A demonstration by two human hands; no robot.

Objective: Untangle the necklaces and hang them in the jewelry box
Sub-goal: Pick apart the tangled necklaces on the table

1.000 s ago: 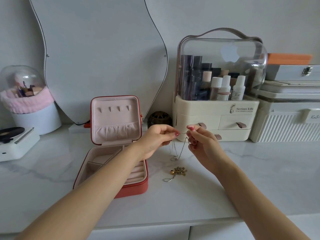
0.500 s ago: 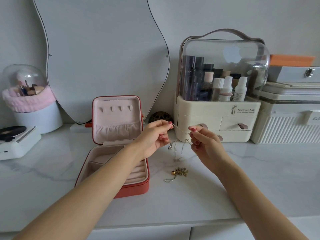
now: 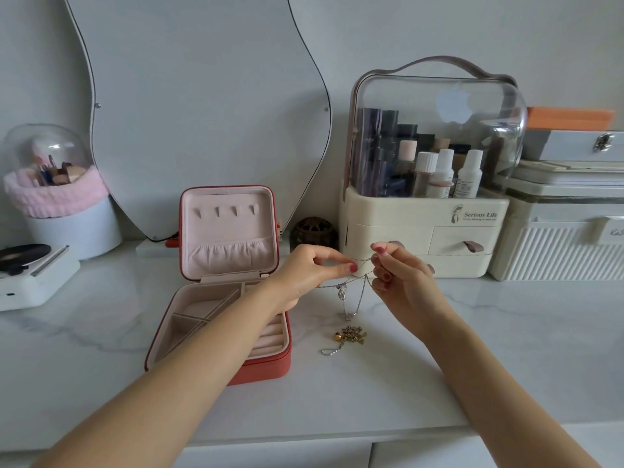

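Note:
A thin silver necklace (image 3: 351, 292) with a small pendant is stretched in the air between both hands, its loops hanging toward the counter. My left hand (image 3: 310, 273) pinches one end between thumb and forefinger. My right hand (image 3: 400, 282) pinches the other end just to the right. Below them a tangled gold necklace (image 3: 349, 336) with a silver chain end lies on the marble counter. The red jewelry box (image 3: 266, 368) stands open at the left, several hooks in its pink lid bare; my left forearm crosses over its tray.
A cream cosmetics organizer (image 3: 422, 214) with a clear dome stands behind the hands, a ribbed white case (image 3: 557, 251) to its right. A small dark ornament (image 3: 314, 231) sits by the wavy mirror (image 3: 202, 113). A pink-rimmed brush holder (image 3: 57, 197) and a mini record player (image 3: 30, 275) occupy the far left.
My hands have moved slightly apart, drawing the silver chain taut between them. The pendant and loops now hang more spread out. The gold necklace has stayed in place.

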